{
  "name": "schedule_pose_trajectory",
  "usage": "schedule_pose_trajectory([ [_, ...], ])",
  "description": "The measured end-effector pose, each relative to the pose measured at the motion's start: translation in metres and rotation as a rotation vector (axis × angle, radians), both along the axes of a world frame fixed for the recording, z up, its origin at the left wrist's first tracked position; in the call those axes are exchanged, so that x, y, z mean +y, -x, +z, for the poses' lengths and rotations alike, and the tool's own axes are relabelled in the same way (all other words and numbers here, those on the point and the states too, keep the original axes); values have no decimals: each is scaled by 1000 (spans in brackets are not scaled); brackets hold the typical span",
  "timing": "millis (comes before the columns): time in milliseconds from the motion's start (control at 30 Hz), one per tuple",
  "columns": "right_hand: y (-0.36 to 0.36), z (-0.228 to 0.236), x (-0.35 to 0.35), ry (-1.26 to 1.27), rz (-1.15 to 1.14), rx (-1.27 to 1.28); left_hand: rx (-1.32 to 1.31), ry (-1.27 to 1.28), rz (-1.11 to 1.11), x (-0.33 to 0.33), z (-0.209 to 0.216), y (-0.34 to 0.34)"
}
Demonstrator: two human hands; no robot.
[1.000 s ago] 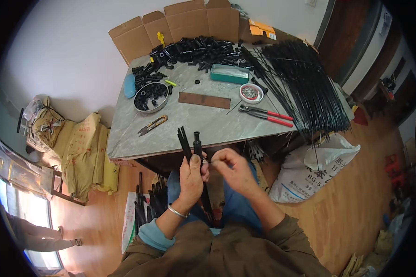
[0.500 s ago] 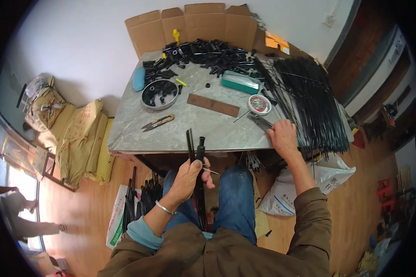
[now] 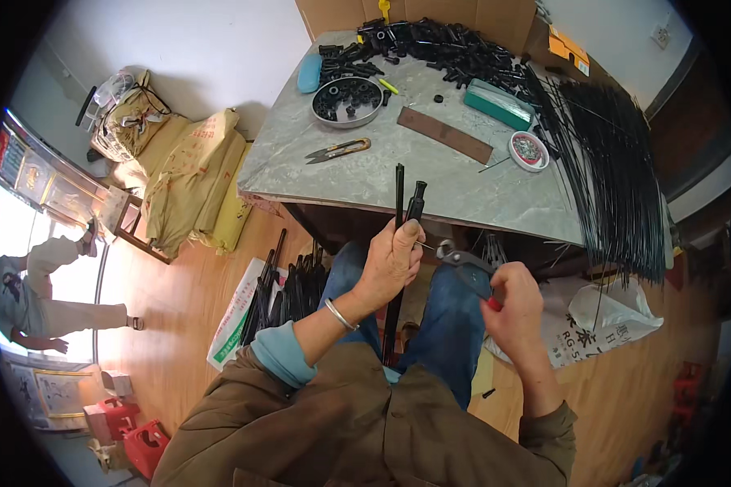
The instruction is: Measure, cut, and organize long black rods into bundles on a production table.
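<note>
My left hand (image 3: pixel 390 264) is closed around a bundle of slim black rods (image 3: pixel 399 191), held upright over my lap. Among them is a thicker black tube (image 3: pixel 416 201) with a collared top. A thin pale wire (image 3: pixel 429 247) sticks out beside my left fingers. In my right hand (image 3: pixel 518 302) is a pair of pliers (image 3: pixel 468 266) with dark jaws and some red at the grip. Their tip is at the wire, close to my left hand; whether the jaws grip it is too small to tell.
On the grey table (image 3: pixel 357 174) lie thread snips (image 3: pixel 339 151), a round pan of black parts (image 3: pixel 347 120), a brown metal strip (image 3: pixel 444 135), a green box (image 3: pixel 498 105), a small white tub (image 3: pixel 529 152) and many black rods (image 3: pixel 605 170). Another person (image 3: pixel 45 296) is at far left.
My right hand has come back from the table edge to my left hand, bringing the pliers. The whole view has shifted, so the table appears further right and higher.
</note>
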State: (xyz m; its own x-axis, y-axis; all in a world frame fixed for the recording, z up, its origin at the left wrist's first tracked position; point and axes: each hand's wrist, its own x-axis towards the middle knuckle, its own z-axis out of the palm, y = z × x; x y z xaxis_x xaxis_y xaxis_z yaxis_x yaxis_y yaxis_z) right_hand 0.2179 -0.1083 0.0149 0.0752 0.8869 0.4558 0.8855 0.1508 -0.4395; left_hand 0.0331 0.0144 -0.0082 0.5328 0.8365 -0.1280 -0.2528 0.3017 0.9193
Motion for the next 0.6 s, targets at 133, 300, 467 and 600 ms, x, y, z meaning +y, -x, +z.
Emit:
schedule_pose_trajectory([
  [133,10,10,6,-36,10,-64,24,-74,50,-8,0,-1],
  [300,11,29,11,-61,46,-258,48,-104,100,-11,5,-1],
  [467,4,24,10,3,109,-309,88,-170,99,-7,-1,1],
  [600,15,33,0,792,136,769,126,-261,89,-7,-4,2],
])
